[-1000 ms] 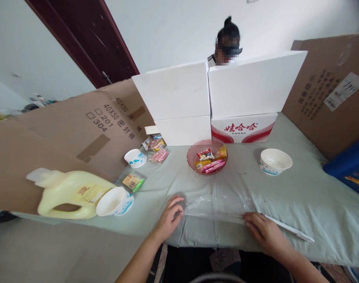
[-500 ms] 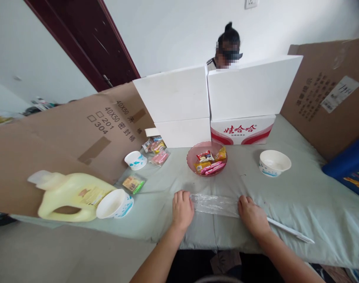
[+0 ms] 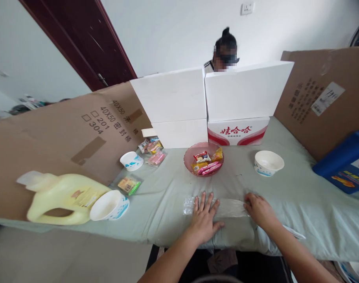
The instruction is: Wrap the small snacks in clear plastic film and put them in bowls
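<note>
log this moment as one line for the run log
left hand: fingers spread, on clear plastic | right hand: at the plastic's right end | beyond: pink bowl holding wrapped snacks

Interior of a plain room, probably in a home, though its exact use cannot be told. Behind the cloth-covered table (image 3: 155, 200) is a white wall (image 3: 167, 31) with a power socket (image 3: 247, 8); beyond the table's left end, a dark red door (image 3: 76, 35). A smooth, pale floor (image 3: 79, 255) shows below the table's left front. Cardboard panels (image 3: 58, 149) at both ends of the table and white boxes (image 3: 167, 98) along its back suggest a makeshift arrangement. Household goods on the table include a yellow jug (image 3: 76, 182), paper bowls (image 3: 120, 206) and packaged snacks (image 3: 129, 184).
</note>
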Available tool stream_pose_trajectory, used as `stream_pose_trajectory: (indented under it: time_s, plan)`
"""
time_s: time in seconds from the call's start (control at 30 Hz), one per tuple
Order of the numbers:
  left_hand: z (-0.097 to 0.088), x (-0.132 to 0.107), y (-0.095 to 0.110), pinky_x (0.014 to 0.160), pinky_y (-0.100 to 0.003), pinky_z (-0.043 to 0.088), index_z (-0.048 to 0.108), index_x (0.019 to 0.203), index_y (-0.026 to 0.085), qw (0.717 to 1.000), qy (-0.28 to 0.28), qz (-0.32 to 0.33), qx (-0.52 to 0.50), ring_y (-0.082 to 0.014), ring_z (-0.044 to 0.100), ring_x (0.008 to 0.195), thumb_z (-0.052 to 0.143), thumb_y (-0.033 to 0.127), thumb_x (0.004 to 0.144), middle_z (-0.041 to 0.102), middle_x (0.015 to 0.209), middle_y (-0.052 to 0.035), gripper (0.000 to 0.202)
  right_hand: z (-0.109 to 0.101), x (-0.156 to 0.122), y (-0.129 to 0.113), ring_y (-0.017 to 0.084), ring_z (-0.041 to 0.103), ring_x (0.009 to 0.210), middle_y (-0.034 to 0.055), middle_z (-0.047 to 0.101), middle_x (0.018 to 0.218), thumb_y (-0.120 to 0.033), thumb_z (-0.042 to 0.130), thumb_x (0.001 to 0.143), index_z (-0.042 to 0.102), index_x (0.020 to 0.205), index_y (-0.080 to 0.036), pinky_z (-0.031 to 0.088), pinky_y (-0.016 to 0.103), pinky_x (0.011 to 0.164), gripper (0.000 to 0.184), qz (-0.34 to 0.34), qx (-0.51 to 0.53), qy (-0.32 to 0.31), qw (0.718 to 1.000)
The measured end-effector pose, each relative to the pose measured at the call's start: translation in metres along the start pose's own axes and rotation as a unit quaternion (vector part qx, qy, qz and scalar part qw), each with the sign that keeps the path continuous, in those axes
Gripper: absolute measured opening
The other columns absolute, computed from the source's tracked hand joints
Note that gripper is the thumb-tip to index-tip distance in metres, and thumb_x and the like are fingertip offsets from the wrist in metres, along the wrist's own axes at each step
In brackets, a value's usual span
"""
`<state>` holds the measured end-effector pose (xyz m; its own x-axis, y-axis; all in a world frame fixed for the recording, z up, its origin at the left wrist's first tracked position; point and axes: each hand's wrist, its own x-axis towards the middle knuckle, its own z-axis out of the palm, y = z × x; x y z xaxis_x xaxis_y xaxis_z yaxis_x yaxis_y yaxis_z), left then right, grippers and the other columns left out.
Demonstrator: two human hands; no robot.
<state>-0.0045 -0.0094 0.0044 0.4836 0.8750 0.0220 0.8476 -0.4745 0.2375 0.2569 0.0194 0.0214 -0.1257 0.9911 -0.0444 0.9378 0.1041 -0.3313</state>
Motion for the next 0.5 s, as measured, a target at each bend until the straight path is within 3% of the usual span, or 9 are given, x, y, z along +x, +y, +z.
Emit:
stream_pose_trajectory:
  time_s: [0.1,0.2,0.23,0.3,0.4,0.5]
  plan:
    - [-0.007,0.0,0.013,0.11,-0.068,0.017,0.034,0.146,0.028,0.999,0.048,0.008,0.001,-0.0408,0.014,0.143,0.058,0.054,0.085,0.023,0.157,-0.0102,0.071,-0.004,-0.002,-0.005,0.023,0.06,0.086,0.0087,0.065,0.084,-0.015,0.048,0.081,0.058,0.077,-0.018,0.042,0.034,0.081,0.011,-0.013,0.012,0.003,1.0]
    - [-0.007,-0.002,0.035,0.106,-0.061,0.033,0.041,0.142,0.02,0.994,0.101,0.04,-0.028,-0.0381,0.039,0.131,0.064,0.052,0.081,0.045,0.142,-0.0159,0.073,-0.009,-0.012,-0.02,0.018,0.061,0.074,0.0041,0.063,0.077,-0.016,0.045,0.08,0.051,0.079,-0.02,0.045,0.03,0.071,0.008,-0.002,0.099,-0.023,0.995]
    - [-0.005,-0.003,0.043,0.103,-0.058,0.039,0.043,0.14,0.015,0.991,0.115,0.054,-0.047,-0.0375,0.046,0.124,0.066,0.057,0.077,0.051,0.135,-0.018,0.078,-0.01,-0.017,-0.025,0.016,0.061,0.066,0.001,0.061,0.071,-0.019,0.044,0.079,0.048,0.08,-0.022,0.045,0.028,0.063,0.005,0.012,0.169,-0.048,0.984]
    - [0.001,-0.005,0.054,0.094,-0.055,0.046,0.047,0.134,0.009,0.983,0.137,0.078,-0.089,-0.0361,0.054,0.111,0.063,0.065,0.075,0.058,0.122,-0.0201,0.083,-0.014,-0.027,-0.035,0.014,0.058,0.052,-0.0047,0.055,0.063,-0.028,0.047,0.079,0.044,0.083,-0.023,0.043,0.026,0.05,0.007,0.03,0.334,-0.105,0.936]
    - [0.009,-0.011,0.06,0.09,-0.047,0.05,0.057,0.119,0.013,0.964,0.153,0.123,-0.177,-0.0279,0.06,0.098,0.044,0.05,0.092,0.066,0.103,-0.0143,0.048,-0.022,-0.039,-0.042,0.014,0.057,0.048,-0.007,0.053,0.063,-0.047,0.052,0.08,0.044,0.095,-0.024,0.043,0.025,0.044,0.029,0.004,0.481,-0.157,0.862]
    - [0.007,-0.02,0.056,0.09,-0.038,0.051,0.062,0.109,0.018,0.938,0.132,0.155,-0.279,-0.022,0.064,0.095,0.036,0.034,0.097,0.069,0.099,-0.0098,0.033,-0.025,-0.043,-0.042,0.018,0.065,0.07,0.0022,0.063,0.079,-0.056,0.045,0.087,0.047,0.109,-0.021,0.049,0.029,0.057,0.041,-0.022,0.5,-0.122,0.857]
